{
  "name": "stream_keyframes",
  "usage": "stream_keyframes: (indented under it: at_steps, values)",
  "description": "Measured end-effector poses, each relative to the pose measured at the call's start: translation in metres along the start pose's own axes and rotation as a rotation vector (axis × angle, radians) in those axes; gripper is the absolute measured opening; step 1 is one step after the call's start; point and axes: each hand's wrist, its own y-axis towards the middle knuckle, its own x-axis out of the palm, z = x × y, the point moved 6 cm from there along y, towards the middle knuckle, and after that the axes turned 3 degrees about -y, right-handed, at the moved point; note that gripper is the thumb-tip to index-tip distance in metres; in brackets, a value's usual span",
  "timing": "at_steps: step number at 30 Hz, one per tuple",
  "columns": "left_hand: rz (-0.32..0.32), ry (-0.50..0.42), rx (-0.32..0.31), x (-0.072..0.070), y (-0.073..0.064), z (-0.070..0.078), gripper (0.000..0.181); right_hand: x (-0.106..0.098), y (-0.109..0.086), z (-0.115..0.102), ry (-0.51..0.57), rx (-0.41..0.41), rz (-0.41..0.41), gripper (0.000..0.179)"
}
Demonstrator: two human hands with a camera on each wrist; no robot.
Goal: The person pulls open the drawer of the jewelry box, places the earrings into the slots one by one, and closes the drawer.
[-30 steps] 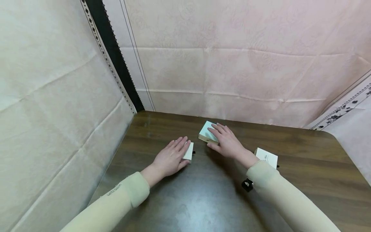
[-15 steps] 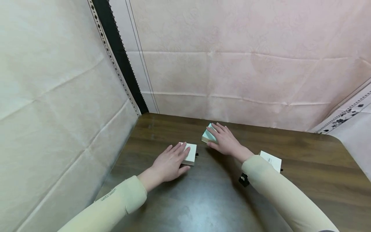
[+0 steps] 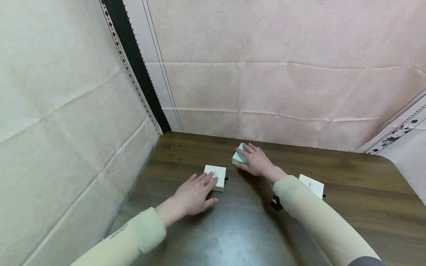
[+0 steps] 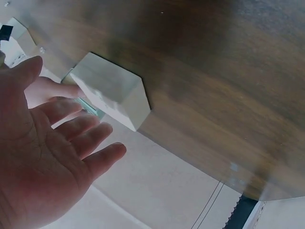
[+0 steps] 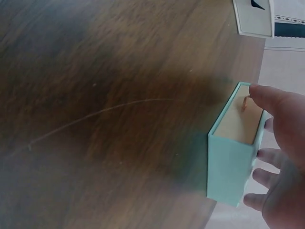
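A white drawer-style box [image 3: 219, 171] with small print on its lid lies mid-table, a black ribbon tab on its right side. My left hand [image 3: 193, 197] is over its near left corner, fingers extended; the left wrist view shows the palm and fingertips beside the box [image 4: 107, 86], gripping nothing. Farther back, my right hand [image 3: 257, 163] lies over a mint-green box [image 3: 236, 159], covering most of its lid. In the right wrist view the thumb touches the upper edge of the cream drawer front [image 5: 236, 121], which has a small orange-brown loop; the straight fingers extend along the lid.
Another white box [image 3: 314, 186] lies to the right, partly behind the right sleeve. A small black object [image 3: 276, 203] shows at the right cuff. The brown wooden table [image 3: 253, 229] ends at pale cloth walls [image 3: 266, 88] behind and at the left.
My left hand has drawn back toward me, uncovering more of the white box's lid. The right hand stays at the mint-green box, covering more of it than before. The view has shifted slightly.
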Motion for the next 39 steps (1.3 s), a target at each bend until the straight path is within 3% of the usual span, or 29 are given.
stream_keyframes:
  at_steps: [14, 27, 39]
  values:
    - [0.03, 0.056, 0.074, -0.001, -0.002, 0.01, 0.068, 0.004, -0.007, 0.005, -0.027, -0.067, 0.038, 0.065]
    - [0.043, 0.07, 0.124, 0.002, -0.003, 0.017, 0.066, 0.002, -0.037, 0.008, 0.037, -0.212, -0.021, 0.067]
    - [0.05, 0.054, 0.153, 0.005, -0.001, 0.023, 0.066, 0.003, -0.063, -0.001, 0.058, -0.307, 0.01, 0.064]
